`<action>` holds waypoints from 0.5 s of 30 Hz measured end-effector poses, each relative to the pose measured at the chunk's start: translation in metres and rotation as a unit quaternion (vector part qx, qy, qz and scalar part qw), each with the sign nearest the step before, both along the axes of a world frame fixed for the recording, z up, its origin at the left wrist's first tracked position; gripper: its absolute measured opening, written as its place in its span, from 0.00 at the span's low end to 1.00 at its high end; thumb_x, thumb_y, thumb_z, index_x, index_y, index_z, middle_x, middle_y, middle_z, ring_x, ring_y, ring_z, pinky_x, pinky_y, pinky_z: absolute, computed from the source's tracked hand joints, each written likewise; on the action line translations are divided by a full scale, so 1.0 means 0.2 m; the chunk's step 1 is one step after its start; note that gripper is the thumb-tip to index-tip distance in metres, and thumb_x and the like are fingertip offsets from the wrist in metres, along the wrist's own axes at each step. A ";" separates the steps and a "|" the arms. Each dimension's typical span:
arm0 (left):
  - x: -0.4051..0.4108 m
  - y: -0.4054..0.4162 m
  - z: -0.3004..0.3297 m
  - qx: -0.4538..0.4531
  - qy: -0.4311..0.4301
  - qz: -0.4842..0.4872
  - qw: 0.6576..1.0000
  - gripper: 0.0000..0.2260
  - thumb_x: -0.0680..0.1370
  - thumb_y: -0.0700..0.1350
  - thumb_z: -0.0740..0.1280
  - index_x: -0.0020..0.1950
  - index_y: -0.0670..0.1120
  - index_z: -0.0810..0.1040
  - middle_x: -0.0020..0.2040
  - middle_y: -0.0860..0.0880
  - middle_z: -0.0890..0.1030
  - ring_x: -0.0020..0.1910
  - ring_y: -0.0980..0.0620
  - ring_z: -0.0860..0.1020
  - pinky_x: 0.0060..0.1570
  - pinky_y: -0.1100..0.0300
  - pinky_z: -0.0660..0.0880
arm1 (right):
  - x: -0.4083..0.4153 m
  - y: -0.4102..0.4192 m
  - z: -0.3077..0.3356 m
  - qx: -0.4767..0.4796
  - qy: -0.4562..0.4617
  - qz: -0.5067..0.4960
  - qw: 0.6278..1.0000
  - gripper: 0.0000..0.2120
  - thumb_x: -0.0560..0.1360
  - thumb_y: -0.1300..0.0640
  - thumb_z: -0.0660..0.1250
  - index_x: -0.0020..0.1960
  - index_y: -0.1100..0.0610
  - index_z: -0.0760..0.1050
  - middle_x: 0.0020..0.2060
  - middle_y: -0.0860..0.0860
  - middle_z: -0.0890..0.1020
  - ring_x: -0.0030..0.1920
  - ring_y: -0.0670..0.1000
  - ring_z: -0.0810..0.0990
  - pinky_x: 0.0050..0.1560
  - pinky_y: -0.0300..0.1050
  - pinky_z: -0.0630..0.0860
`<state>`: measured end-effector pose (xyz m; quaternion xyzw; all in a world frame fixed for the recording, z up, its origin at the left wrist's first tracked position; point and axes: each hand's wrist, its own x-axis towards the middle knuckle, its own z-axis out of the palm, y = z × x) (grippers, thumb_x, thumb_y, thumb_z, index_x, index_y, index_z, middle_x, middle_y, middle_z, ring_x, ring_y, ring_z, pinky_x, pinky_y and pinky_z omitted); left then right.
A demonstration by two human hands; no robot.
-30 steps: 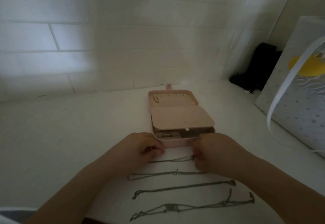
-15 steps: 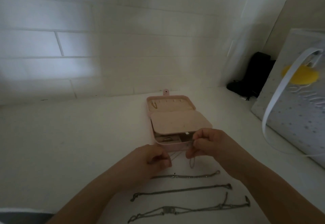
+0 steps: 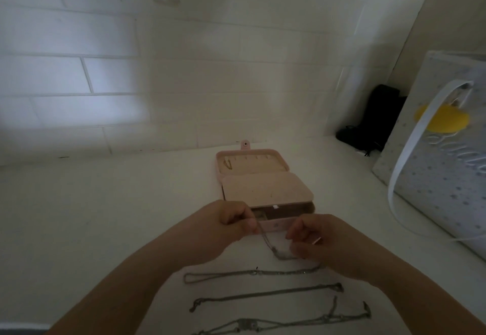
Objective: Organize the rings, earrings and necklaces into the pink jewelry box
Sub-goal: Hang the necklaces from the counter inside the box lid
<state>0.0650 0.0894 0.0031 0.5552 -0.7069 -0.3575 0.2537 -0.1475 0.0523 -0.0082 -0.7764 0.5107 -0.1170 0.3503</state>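
At the left of the frame a white tiled wall [image 3: 105,76] rises behind the pale desk [image 3: 92,216]; just left of centre the left hand [image 3: 226,223] is closed, pinching one end of a thin necklace chain [image 3: 265,240] between thumb and fingers, right at the front edge of the pink jewelry box [image 3: 276,225]; the box stands open at centre frame, a gold earring [image 3: 228,164] hung in its lid, an inner flap [image 3: 265,186] lying over most of the tray; the chain sags from the left hand down and rightward to the right hand [image 3: 323,245], lower right of centre, whose fingers are curled around its other end; below both hands three more necklaces [image 3: 252,273] lie in rows on the desk, apart from one another; at the far right a dotted gift bag [image 3: 441,176] with a white ribbon handle leans, a black pouch [image 3: 378,121] behind it in the corner.
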 end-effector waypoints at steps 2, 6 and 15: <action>-0.03 -0.01 0.03 -0.020 -0.029 -0.025 0.999 0.09 0.77 0.50 0.61 0.37 0.55 0.74 0.29 0.56 0.71 0.27 0.61 0.67 0.32 0.67 0.65 | 0.00 0.00 0.05 -0.005 0.015 0.000 1.000 0.03 0.71 0.52 0.69 0.44 0.46 0.78 0.41 0.43 0.81 0.40 0.41 0.80 0.44 0.37 0.77; -0.10 -0.05 0.06 -0.059 -0.008 -0.055 0.997 0.08 0.77 0.49 0.62 0.38 0.53 0.75 0.28 0.55 0.71 0.28 0.58 0.68 0.34 0.62 0.66 | 0.05 0.01 0.15 0.038 -0.170 0.013 0.985 0.09 0.76 0.54 0.62 0.52 0.49 0.79 0.47 0.49 0.84 0.49 0.45 0.81 0.57 0.44 0.76; -0.05 -0.14 0.09 -0.104 0.094 -0.005 0.990 0.09 0.76 0.53 0.63 0.40 0.53 0.79 0.33 0.43 0.79 0.32 0.45 0.73 0.38 0.56 0.70 | 0.16 0.01 0.22 0.092 -0.230 0.008 0.969 0.18 0.68 0.42 0.62 0.47 0.54 0.78 0.26 0.43 0.73 0.25 0.41 0.66 0.27 0.33 0.64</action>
